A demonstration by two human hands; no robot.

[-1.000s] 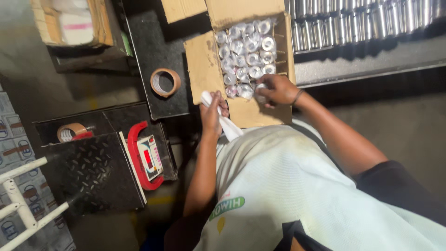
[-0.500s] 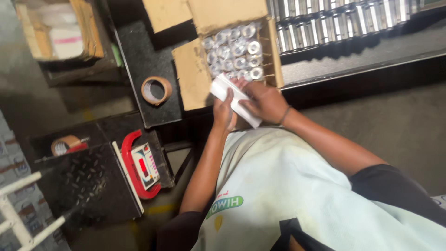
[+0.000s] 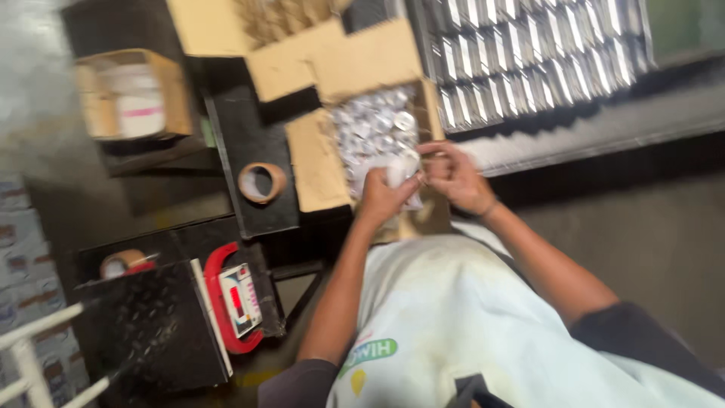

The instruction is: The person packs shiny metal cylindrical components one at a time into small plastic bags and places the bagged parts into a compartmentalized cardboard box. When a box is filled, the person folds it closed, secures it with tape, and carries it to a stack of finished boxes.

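Note:
An open cardboard box (image 3: 317,162) in front of me holds several shiny silver round pieces (image 3: 374,128). My left hand (image 3: 384,198) grips a small white object (image 3: 398,175) over the box's near edge. My right hand (image 3: 453,177) is close beside it, fingers pinched at the same white object; the picture is blurred, so the exact grip is unclear.
A roll of brown tape (image 3: 261,183) lies on a black plate left of the box. A red-rimmed weighing scale (image 3: 236,302) with a black checkered platform (image 3: 147,332) sits lower left, another tape roll (image 3: 124,263) behind it. Rows of silver pieces (image 3: 529,64) fill a rack upper right. A second carton (image 3: 132,94) stands upper left.
Both hands came together over the box's near edge around the white object. My right hand left the silver pieces. The view shifted and blurred.

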